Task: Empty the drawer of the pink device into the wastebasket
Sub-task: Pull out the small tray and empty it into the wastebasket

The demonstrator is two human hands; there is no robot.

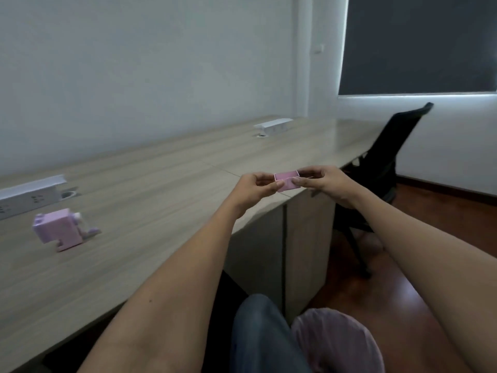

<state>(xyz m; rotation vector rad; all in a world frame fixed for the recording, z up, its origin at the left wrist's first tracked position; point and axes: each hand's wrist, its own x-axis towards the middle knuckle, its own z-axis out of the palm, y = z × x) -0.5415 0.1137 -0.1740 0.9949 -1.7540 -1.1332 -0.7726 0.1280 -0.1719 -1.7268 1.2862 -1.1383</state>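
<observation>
The pink device (59,230), a small boxy sharpener with a crank on its right side, stands on the wooden desk (150,200) at the left, with an empty slot at its base. Its small pink drawer (287,179) is out of it and held level over the desk's front right edge. My left hand (255,187) pinches the drawer's left end and my right hand (322,181) pinches its right end. What lies inside the drawer cannot be made out. No wastebasket is in view.
Two white power strips lie on the desk, one (29,195) behind the device and one (273,124) farther back. A black office chair (387,162) stands at the right on the reddish floor. My legs show under the desk's edge.
</observation>
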